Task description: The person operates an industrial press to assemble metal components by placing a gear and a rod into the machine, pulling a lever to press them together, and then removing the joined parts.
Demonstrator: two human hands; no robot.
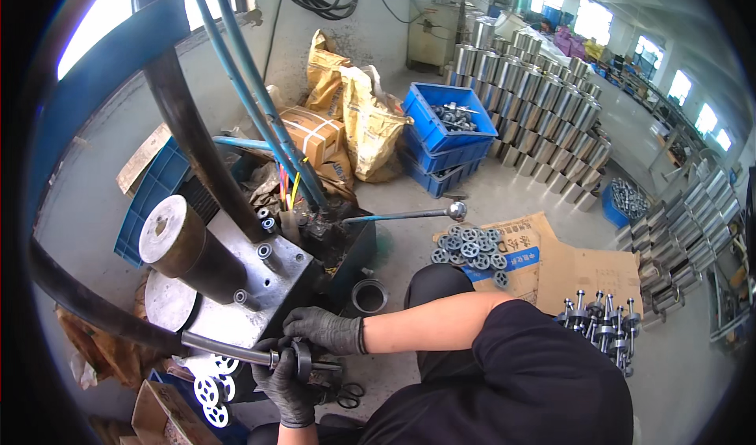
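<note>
dark disc [302,360] above grey workshop floor [409,248]

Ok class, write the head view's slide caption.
Gloved left hand holds a dark disc, right hand alongside, by a steel block.

Stacked blue crates [450,161], tiered steel cylinders [543,98], yellow sacks [370,142], strapped carton [309,134] toward back corner of floor [512,199], coiled cable [321,5] above.
</note>
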